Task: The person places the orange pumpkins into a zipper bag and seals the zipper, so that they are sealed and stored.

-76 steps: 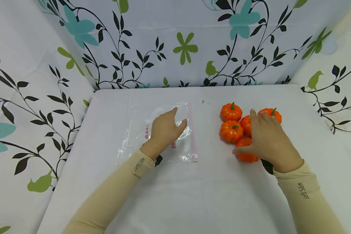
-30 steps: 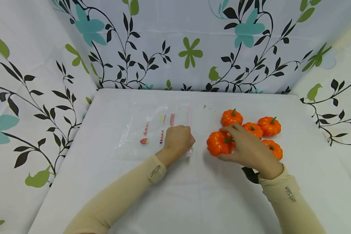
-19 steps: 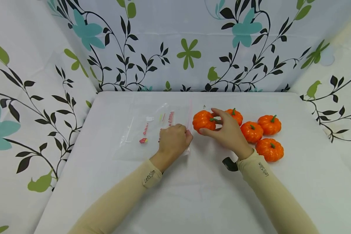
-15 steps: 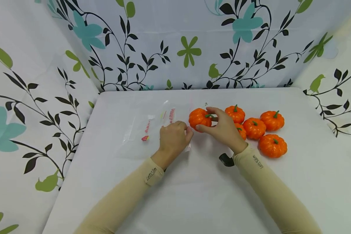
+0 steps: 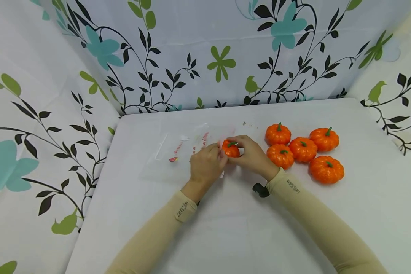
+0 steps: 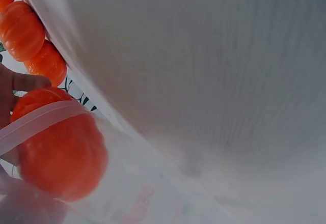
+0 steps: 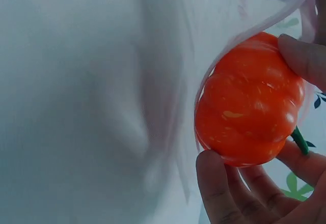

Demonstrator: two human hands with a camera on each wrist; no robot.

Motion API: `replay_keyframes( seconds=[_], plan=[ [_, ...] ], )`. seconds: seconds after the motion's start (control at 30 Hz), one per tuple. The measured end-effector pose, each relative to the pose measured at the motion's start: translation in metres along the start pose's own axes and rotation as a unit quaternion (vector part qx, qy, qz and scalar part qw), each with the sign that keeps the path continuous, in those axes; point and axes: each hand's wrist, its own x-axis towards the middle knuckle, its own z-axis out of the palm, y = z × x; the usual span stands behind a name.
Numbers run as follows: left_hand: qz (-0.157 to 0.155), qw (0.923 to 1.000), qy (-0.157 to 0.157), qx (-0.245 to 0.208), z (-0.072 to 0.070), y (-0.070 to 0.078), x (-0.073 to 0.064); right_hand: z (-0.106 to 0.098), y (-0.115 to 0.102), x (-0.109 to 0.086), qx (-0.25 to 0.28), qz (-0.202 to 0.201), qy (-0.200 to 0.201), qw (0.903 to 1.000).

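My right hand (image 5: 251,156) grips an orange toy pumpkin (image 5: 230,149) with a green stem, fingers curled around its side. A clear zip bag (image 5: 164,169) with red print and a pink strip along its mouth lies on the table. My left hand (image 5: 207,163) holds the bag at the mouth edge, just left of the pumpkin; its fingertips are mostly hidden. In the left wrist view the pink strip crosses the pumpkin (image 6: 63,155), and much of it shows through the film. Seen from the right wrist, the bag's rim curves around the pumpkin (image 7: 249,102).
Several more orange pumpkins (image 5: 303,149) stand grouped on the white table (image 5: 246,228), right of my right hand. Small dark specks lie near the far edge. A leaf-patterned curtain (image 5: 178,38) hangs behind the table and along both sides.
My right hand has picked the pumpkin from the group and carried it left into the bag's mouth. My left hand, earlier spread above the bag, now holds its edge.
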Motion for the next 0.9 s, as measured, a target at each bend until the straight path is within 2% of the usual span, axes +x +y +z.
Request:
replay_keyframes(
  seconds=[0.3, 0.43, 0.6, 0.7, 0.83, 0.9],
  plan=[
    [0.019, 0.9996, 0.018, -0.012, 0.0, 0.008, -0.002, 0.021, 0.002, 0.01, 0.068, 0.0, -0.031, 0.9972],
    [0.017, 0.9995, 0.017, -0.019, -0.001, 0.01, -0.003, 0.029, 0.006, 0.015, 0.11, -0.027, -0.057, 0.992],
    [-0.008, 0.9988, -0.002, -0.047, -0.002, 0.01, -0.005, 0.032, 0.011, 0.016, 0.146, -0.062, -0.089, 0.9834],
    [-0.028, 0.9974, -0.015, -0.065, -0.002, 0.01, -0.005, 0.031, 0.012, 0.014, 0.149, -0.05, -0.083, 0.9841],
    [-0.044, 0.9969, -0.028, -0.059, -0.003, 0.01, -0.006, 0.029, 0.011, 0.012, 0.154, -0.014, -0.049, 0.9868],
    [-0.049, 0.9966, -0.032, -0.058, -0.004, 0.01, -0.006, 0.03, 0.01, 0.012, 0.157, -0.011, -0.039, 0.9868]
  ],
)
